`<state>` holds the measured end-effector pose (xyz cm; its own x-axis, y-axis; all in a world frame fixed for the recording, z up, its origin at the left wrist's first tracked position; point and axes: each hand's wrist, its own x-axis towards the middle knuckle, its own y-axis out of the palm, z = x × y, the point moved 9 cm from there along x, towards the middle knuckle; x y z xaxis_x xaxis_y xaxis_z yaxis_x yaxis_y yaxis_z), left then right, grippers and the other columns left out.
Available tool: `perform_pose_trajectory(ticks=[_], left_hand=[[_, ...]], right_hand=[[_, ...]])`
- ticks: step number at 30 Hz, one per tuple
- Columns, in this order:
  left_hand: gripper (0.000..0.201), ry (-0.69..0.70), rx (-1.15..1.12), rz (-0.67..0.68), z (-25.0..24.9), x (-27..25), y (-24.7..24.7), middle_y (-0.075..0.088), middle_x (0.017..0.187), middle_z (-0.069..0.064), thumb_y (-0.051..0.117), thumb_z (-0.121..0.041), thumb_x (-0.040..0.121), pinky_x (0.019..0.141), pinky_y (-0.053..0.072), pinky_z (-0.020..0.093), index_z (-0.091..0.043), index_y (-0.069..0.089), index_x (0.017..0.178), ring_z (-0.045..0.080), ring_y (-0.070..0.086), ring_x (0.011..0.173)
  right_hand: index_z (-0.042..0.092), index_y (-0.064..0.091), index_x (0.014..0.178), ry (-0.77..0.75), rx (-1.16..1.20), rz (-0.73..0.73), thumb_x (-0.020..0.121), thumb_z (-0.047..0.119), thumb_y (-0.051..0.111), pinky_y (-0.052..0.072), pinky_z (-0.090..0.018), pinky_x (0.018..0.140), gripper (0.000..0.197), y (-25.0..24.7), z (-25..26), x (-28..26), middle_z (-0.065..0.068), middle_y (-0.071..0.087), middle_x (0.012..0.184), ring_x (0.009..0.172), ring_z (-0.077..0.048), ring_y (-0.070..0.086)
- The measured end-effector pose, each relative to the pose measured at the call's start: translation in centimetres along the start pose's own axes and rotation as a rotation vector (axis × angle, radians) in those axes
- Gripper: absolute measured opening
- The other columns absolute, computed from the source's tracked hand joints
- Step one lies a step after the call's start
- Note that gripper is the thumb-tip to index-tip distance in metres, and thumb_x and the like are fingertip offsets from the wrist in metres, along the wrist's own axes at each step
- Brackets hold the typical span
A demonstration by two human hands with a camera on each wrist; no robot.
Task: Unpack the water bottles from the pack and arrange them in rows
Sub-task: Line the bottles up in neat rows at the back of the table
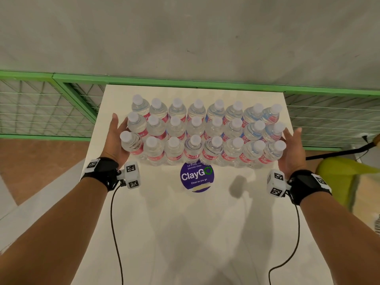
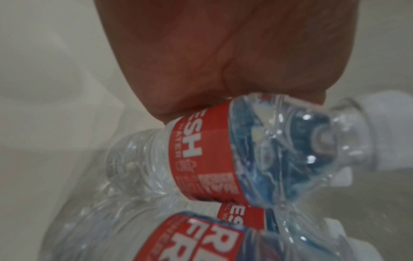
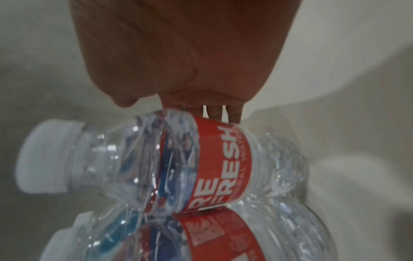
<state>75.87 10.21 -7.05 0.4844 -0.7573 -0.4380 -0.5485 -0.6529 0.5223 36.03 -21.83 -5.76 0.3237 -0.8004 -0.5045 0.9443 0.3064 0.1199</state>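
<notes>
Bracketing three rows of water bottles (image 1: pixel 205 132) standing on the white surface (image 1: pixel 185 223), the left hand (image 1: pixel 115 140) and right hand (image 1: pixel 292 149) press flat-palmed, fingers straight, against the end bottles, where squeezing unevenly could topple these light, crowded bottles

- the round purple sticker (image 1: pixel 197 177) on the white table (image 1: pixel 185 233) reads "claygo" in large letters, with "clean as you go" under it and "let's keep our pantries clean." above it
- the red labels (image 3: pixel 221 164) on the water bottles (image 1: pixel 205 132) read "re fresh"; the smaller print is too blurred to read
</notes>
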Motion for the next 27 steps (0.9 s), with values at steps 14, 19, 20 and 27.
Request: perform_pose_trajectory(ticks=[14,19,20,27], left_hand=[[0.133,0.233,0.699,-0.504,6.9,-8.5,-0.2,0.006,0.165,-0.008,0.090,-0.030,0.070,0.117,0.020,0.030,-0.027,-0.012,0.156,0.001,0.017,0.143],[0.122,0.415,0.683,-0.458,5.4,-7.1,1.2,0.035,0.155,-0.009,0.090,-0.021,0.068,0.113,0.036,0.038,-0.027,0.005,0.155,0.009,0.041,0.139],[0.119,0.425,0.678,-0.463,5.3,-7.0,1.4,0.039,0.152,-0.011,0.089,-0.018,0.069,0.110,0.039,0.034,-0.030,0.008,0.155,0.007,0.045,0.135],[0.112,0.422,0.599,-0.549,5.9,-6.4,0.9,0.046,0.147,-0.012,0.091,-0.018,0.068,0.107,0.043,0.035,-0.033,0.018,0.151,0.010,0.050,0.131]], right_hand=[[0.044,-0.010,0.152,-0.100,-0.404,-0.125,0.071,0.051,0.083,0.023,-0.045,0.119,0.124,0.2,-7.4,-8.1,0.010,0.006,0.165,0.149,-0.013,0.018],[0.035,-0.007,0.155,-0.178,-0.473,-0.221,0.071,0.053,0.082,0.030,-0.045,0.118,0.124,1.6,-8.2,-7.4,0.006,0.026,0.161,0.146,-0.020,0.030],[0.035,-0.004,0.156,-0.195,-0.479,-0.244,0.073,0.050,0.082,0.032,-0.043,0.116,0.120,1.8,-8.1,-7.5,0.005,0.032,0.158,0.144,-0.021,0.034],[0.034,0.006,0.156,-0.253,-0.452,-0.348,0.077,0.040,0.082,0.035,-0.028,0.103,0.109,2.6,-7.4,-7.8,0.004,0.050,0.147,0.133,-0.022,0.049]])
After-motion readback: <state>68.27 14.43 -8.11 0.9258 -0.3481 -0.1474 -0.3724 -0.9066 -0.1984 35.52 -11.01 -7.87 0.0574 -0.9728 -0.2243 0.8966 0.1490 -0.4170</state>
